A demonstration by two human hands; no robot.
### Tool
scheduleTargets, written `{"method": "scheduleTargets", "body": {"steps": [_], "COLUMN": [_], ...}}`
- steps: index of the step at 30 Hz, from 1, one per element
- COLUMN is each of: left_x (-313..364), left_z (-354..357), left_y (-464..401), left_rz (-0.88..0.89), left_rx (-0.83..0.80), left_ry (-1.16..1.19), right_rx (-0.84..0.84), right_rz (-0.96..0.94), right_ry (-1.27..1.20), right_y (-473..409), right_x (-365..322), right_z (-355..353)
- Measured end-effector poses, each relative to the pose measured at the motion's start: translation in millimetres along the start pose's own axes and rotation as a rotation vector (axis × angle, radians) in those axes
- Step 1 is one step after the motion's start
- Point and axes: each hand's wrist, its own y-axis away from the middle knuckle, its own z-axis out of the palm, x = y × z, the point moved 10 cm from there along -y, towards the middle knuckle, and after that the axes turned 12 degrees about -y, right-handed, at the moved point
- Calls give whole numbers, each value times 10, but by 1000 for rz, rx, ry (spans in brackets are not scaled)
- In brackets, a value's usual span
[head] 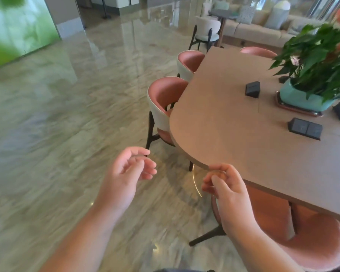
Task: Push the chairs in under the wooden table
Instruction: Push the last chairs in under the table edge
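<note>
Head camera view, looking down past two bare forearms toward a wooden table [234, 122] with a rounded near corner, standing on a glossy marble floor [57, 134]. Left hand [126, 173] hovers over the floor just off that corner, fingers loosely curled and half open, holding nothing. Right hand [224, 189] is at the table's near edge, fingers curled close together by the rim; whether they grip the edge cannot be told.

Along the table's left edge, two pink chairs with pale shell backs sit tucked in: the nearer chair [163, 107] has its seat partly under the top, and the farther chair [188, 63] is just beyond it. A third pink chair [302, 242] sits at the near edge, below the right forearm, its seat partly under the top. Another pink chair back [257, 51] shows at the far edge.

On the tabletop sit a teal potted plant [310, 75] and several small dark boxes [252, 89].
</note>
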Motion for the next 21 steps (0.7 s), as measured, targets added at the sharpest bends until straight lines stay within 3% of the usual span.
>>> {"method": "scheduleTargets", "body": {"steps": [11, 21], "left_x": [-302, -580], "left_z": [-381, -876], "left_y": [-1432, -3391], "left_rz": [-33, -78], "left_rx": [-52, 17], "left_ry": [-31, -70], "right_rx": [30, 102], "right_rz": [15, 253], "right_ry": [27, -186], "right_y": [-1187, -2987], "right_x": [245, 919], "right_z": [740, 1635]}}
